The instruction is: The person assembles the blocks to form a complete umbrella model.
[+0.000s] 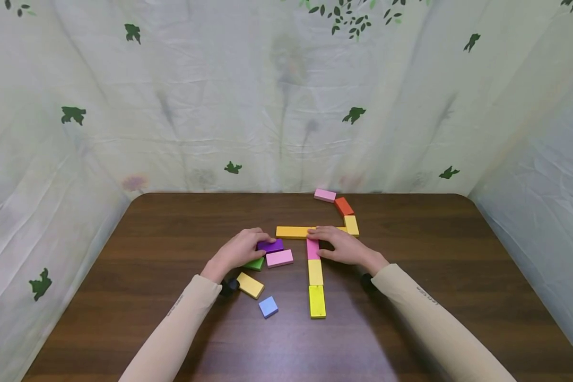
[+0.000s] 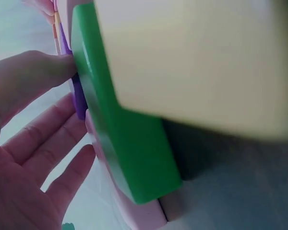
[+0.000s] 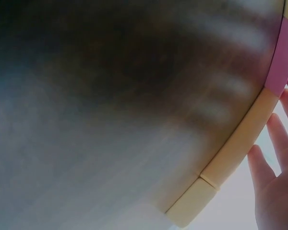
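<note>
My left hand [image 1: 239, 248] pinches a purple block [image 1: 273, 245] between thumb and fingers; the left wrist view has the thumb [image 2: 57, 67] on its near side. Right beside it lie a light pink block [image 1: 279, 258] and a green block [image 1: 254, 264], partly under the hand. My right hand [image 1: 341, 246] rests with fairly straight fingers at an orange bar [image 1: 291, 232], thumb by the bright pink block [image 1: 312, 249] that meets the bar. In line below that pink block come a pale yellow block [image 1: 315, 272] and a bright yellow block [image 1: 317, 302].
Past the bar, a pale yellow block [image 1: 351, 225], a red-orange block [image 1: 344, 206] and another pink block [image 1: 325, 195] curve towards the table's back edge. Near my left wrist lie a tan-yellow block [image 1: 250, 285] and a small blue block [image 1: 268, 307]. A leaf-patterned curtain [image 1: 248, 106] encloses the brown table [image 1: 181, 223].
</note>
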A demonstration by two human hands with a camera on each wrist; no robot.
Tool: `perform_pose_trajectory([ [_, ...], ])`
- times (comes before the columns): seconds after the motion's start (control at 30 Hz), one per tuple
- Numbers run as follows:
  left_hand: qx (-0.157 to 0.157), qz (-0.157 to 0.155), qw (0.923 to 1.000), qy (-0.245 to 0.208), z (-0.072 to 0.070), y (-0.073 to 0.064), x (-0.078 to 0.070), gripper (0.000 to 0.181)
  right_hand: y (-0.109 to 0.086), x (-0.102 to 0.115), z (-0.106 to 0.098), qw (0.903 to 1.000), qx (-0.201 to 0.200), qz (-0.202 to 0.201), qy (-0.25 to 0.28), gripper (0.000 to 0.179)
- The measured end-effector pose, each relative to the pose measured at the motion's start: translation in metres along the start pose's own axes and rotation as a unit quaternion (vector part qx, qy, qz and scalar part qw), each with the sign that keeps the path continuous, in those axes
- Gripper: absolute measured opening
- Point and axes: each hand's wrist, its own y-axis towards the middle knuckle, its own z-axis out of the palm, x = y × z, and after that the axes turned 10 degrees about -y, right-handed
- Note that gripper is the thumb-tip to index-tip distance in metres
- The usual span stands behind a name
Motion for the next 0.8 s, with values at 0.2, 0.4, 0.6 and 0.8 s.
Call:
perform_pose_trajectory([
  [0.2, -0.012, -0.006, 0.9998, -0.014, -0.004, 0.000, -0.003, 0.032, -0.001, 0.001, -0.001, 1.0000, 0.003, 0.004, 0.004, 0.053],
  [0.4, -0.022, -0.003, 0.9994, -0.027, -0.011, 0.004, -0.007, 0.032, -0.001, 0.003, -0.003, 1.0000, 0.002, -0.001, 0.004, 0.053],
  [0.6, -0.025, -0.003, 0.9994, -0.025, -0.015, 0.015, -0.008, 0.033, -0.001, 0.002, -0.003, 1.0000, 0.003, -0.001, 0.003, 0.052],
  [0.8, -0.024, -0.006, 0.9995, -0.021, -0.017, 0.025, -0.011, 0.034, -0.001, 0.002, -0.003, 0.9999, 0.005, 0.002, 0.009, 0.052],
])
